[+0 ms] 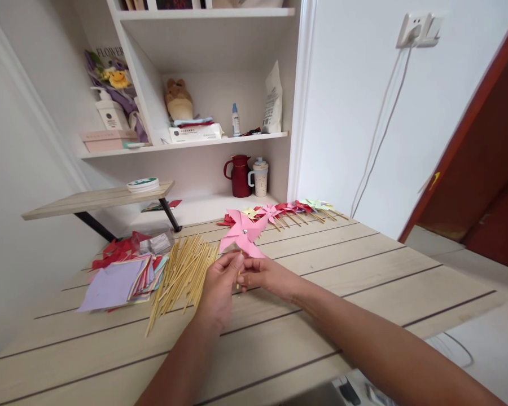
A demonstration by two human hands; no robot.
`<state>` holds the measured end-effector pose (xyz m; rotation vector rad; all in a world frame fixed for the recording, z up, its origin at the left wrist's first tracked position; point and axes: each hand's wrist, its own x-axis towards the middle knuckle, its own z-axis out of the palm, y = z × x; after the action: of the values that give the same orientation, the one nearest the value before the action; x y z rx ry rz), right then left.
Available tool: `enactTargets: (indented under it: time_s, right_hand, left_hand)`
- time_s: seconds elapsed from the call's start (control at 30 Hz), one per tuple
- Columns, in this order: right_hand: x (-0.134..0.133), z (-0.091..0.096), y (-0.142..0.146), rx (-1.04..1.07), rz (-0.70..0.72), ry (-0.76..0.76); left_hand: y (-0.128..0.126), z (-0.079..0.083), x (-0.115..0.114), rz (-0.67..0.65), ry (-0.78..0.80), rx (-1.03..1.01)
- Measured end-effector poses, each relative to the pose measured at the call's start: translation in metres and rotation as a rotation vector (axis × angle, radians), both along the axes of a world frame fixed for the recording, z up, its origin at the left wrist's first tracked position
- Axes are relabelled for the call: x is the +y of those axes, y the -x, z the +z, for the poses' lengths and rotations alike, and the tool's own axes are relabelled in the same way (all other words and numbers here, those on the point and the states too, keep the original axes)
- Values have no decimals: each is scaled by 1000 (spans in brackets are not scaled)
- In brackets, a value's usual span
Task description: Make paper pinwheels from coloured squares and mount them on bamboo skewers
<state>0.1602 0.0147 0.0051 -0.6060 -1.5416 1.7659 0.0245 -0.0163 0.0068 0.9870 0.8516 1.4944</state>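
A pink paper pinwheel (246,232) with a shiny pin at its centre stands upright above the table, facing me. Its thin wooden stick is pinched by my left hand (220,285), thumb on top, just under the blades. My right hand (265,274) closes its fingers on the same stick from the right, close to the left fingertips. Most of the stick is hidden by my fingers; a short end shows below. Left of my hands lies a loose pile of wooden sticks (182,270). Beside it is a stack of coloured paper squares (114,282), lavender on top.
Several finished pinwheels (271,213) lie in a row along the table's back edge. Red paper pieces (116,251) and a clear plastic packet (156,243) are behind the paper stack. A small raised shelf (97,198) stands at left. A red jug (239,176) and a cup (259,177) are behind.
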Motion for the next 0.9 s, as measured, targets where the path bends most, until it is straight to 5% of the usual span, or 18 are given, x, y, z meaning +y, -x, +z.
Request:
enactTargets:
  time_s: [0.33,0.57,0.9]
  right_hand:
    - [-4,7,0,-2,-23,-16]
    - [-9,10,0,16,-80,-103]
    - [-10,7,3,39,-80,-26]
  left_hand:
    - [6,5,0,-162,43,-59]
    - [9,2,4,-80,85,-157]
    - [12,1,8,41,131,-207]
